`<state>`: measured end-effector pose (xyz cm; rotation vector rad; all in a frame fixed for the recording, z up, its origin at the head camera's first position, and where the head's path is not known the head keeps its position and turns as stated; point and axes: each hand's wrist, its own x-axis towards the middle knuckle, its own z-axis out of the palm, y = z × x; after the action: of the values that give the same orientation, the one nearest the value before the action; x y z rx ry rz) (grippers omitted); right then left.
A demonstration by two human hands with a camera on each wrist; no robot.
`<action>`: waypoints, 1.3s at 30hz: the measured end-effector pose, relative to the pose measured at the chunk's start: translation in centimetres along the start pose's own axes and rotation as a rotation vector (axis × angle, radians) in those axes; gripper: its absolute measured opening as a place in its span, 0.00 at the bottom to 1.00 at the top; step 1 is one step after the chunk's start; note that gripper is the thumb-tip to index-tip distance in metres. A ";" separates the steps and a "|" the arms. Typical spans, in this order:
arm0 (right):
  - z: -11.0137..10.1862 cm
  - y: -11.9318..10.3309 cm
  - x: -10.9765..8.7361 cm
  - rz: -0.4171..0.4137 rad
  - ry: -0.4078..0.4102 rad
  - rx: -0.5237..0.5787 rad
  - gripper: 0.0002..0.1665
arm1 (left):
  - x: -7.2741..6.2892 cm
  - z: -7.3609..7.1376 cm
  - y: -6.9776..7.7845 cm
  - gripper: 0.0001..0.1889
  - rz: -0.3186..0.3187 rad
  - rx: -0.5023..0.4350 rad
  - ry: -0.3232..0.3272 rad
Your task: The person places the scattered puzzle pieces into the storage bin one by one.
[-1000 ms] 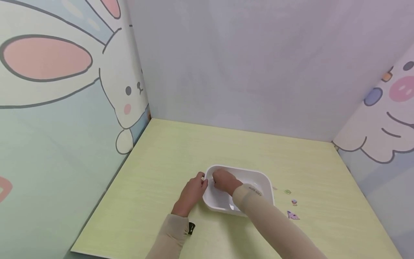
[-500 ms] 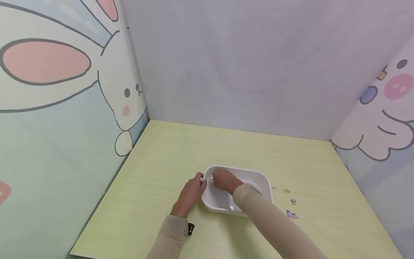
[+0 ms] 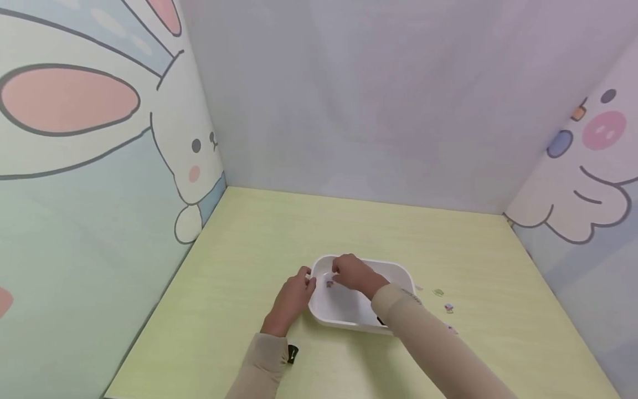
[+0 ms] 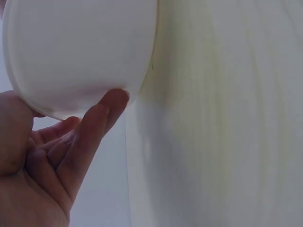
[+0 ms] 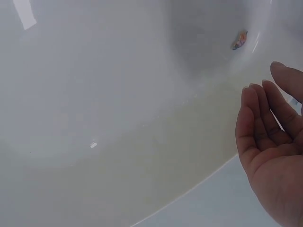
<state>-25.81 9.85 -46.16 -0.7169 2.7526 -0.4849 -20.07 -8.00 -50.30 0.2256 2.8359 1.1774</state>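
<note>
A white plastic basin (image 3: 344, 321) stands on the table in front of me. My left hand (image 3: 293, 297) grips its left end, thumb at the rim and fingers against the outer wall (image 4: 85, 52). Inside, near that left end, lies a small colourful sticker-like piece (image 3: 329, 284), orange and purple in the right wrist view (image 5: 240, 40). My right hand (image 3: 355, 274) is over the basin just right of the piece. Its fingers are loosely bent with the thumb apart, and nothing is between them in the right wrist view.
Right of the basin, several small flat pieces lie on the yellow-green table (image 3: 269, 238): a green one (image 3: 438, 292), a multicoloured one (image 3: 449, 307) and a purple one (image 3: 451, 329) partly behind the right sleeve. Cartoon-printed walls (image 3: 89, 233) enclose the sides, with a plain wall (image 3: 349, 111) behind.
My right hand has let go of the small piece and drawn up and right, leaving it in view in the basin. The left hand keeps its place at the rim.
</note>
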 end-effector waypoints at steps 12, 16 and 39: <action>-2.4 -0.1 -1.8 0.082 0.047 0.110 0.08 | 0.0 0.2 -0.3 0.15 -0.002 -0.010 0.004; -2.9 0.2 -2.4 0.064 0.089 0.120 0.09 | 0.1 0.3 -0.3 0.15 0.008 -0.002 0.012; -5.1 3.8 -6.7 0.146 0.188 0.187 0.12 | 0.0 0.5 -0.1 0.17 -0.034 -0.007 0.013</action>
<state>-23.44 17.63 -41.86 -0.4429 2.8529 -0.8004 -20.01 -7.72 -50.77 0.1687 2.8341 1.1868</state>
